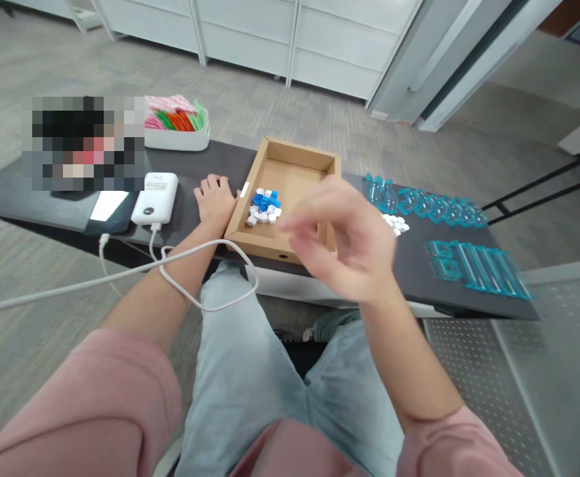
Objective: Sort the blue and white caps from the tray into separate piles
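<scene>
A shallow cardboard tray (297,162) sits on the dark table (220,159) and holds a small heap of blue and white pieces (264,207). My left hand (215,199) rests on the table against the tray's left wall, fingers curled down. My right hand (349,242) hovers in the air over the tray's near right corner. It is blurred by motion, so its fingers do not show clearly. A few white pieces (396,224) lie on the table just right of it.
Teal clear plastic parts lie in a row (423,202) and a second group (478,265) at the right. A white power bank (155,197) with a cable (120,275), a phone (105,207) and a white bin of coloured items (176,122) stand left.
</scene>
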A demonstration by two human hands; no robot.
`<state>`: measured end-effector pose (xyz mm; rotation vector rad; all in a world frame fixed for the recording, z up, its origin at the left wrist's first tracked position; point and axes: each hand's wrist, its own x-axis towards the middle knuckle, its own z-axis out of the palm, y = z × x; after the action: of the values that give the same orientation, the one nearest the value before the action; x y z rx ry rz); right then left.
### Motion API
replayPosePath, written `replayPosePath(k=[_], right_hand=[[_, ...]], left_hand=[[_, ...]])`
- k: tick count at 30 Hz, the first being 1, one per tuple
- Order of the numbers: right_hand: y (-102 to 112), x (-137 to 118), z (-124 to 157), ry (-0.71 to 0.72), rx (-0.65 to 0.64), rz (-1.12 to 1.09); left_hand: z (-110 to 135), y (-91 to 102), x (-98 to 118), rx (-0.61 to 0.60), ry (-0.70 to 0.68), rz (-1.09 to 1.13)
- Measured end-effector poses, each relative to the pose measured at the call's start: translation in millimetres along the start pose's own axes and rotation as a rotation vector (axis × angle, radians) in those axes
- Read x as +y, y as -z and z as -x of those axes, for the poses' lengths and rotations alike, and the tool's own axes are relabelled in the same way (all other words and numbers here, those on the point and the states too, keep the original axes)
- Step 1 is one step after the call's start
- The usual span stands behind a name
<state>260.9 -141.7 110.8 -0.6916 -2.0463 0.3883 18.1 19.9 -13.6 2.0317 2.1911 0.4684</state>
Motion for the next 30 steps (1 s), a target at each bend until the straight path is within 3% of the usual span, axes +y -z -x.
replayPosePath(k=[2,7,10,14,19,23,27,30], right_hand=[[-17,33,-17,-0.041,-0.059,0.039],[-61,108,-39,-0.205,-0.604,0.42],[-73,119,-50,-0.144,-0.771,0.572],[-77,116,-59,-0.083,-0.818,0.659],[-79,113,-57,-0.082,-0.763,0.645],[-62,117,-49,-0.149,-0.581,0.463],[-3,123,-7,-0.23,-0.239,0.226],[63,126,56,-0.457,0.094,0.205]], left_hand=[[1,0.7,3,0.011,0.009,-0.037],[1,-1.2,5,0.022,-0.004,-0.055],[0,-3.2,4,0.038,-0.007,-0.053],[0,-4.8,3,0.048,-0.009,-0.054],[3,-4.4,3,0.057,-0.002,-0.034],[3,-1.6,3,0.048,0.011,-0.032],[0,0.1,1,-0.016,-0.008,-0.023],[-3,-2.7,-3,-0.015,-0.003,-0.021]])
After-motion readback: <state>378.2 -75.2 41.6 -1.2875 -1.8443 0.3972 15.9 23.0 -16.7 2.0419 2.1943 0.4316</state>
